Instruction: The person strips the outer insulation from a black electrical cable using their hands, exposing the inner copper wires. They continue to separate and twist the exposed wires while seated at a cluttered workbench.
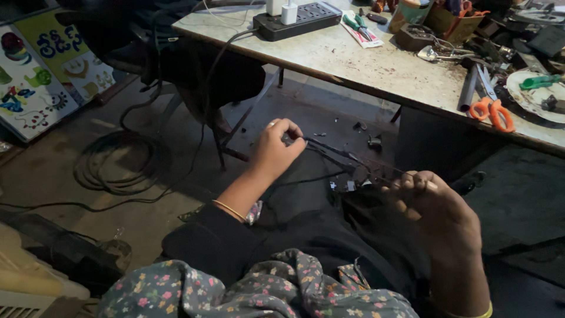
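My left hand (275,150) is closed around one end of a thin dark cable (332,151) that stretches across my lap. At the other end, my right hand (432,209) pinches the cable with curled fingers, near small light-coloured parts (348,185) hanging from it. Both hands are held above my knees, below the table edge. A thin bangle sits on each wrist. Floral cloth (265,291) covers my lap in the foreground.
A worn white table (365,62) stands ahead with a black power strip (297,20), orange-handled scissors (491,112), green-handled pliers (359,25), a metal rod and cluttered tools. A coil of black cable (115,165) lies on the floor at left, near colourful printed boards (41,70).
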